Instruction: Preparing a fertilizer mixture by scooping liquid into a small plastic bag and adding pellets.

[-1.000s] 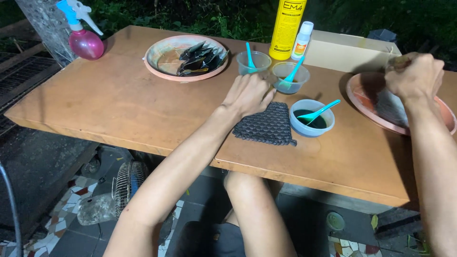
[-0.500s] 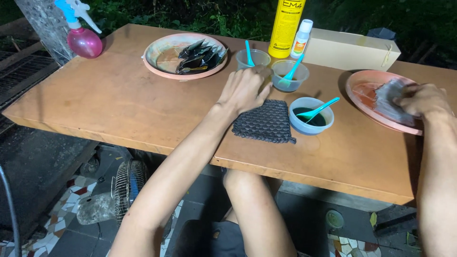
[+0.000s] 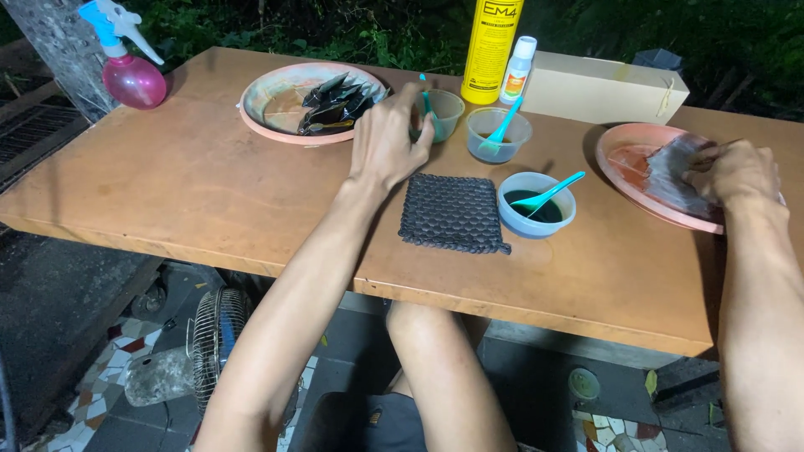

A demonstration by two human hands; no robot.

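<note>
Head view: the brown wooden surface (image 3: 193, 184) carries everything. Since a second ago the left hand (image 3: 387, 144) has lifted off the dark woven square mat (image 3: 452, 213) and moved far, its fingers (image 3: 410, 100) loosely spread beside the clear cup (image 3: 442, 113) with a teal spoon, gripping nothing I can see. The mat now lies fully uncovered, flat near the front edge, roughly square with no clear long axis, a small tail at its near-right corner. The right hand (image 3: 737, 172) has dropped onto the right pink plate (image 3: 636, 180), fingers curled on a grey translucent piece (image 3: 677, 172). The blue bowl (image 3: 536, 205) sits just right of the mat.
</note>
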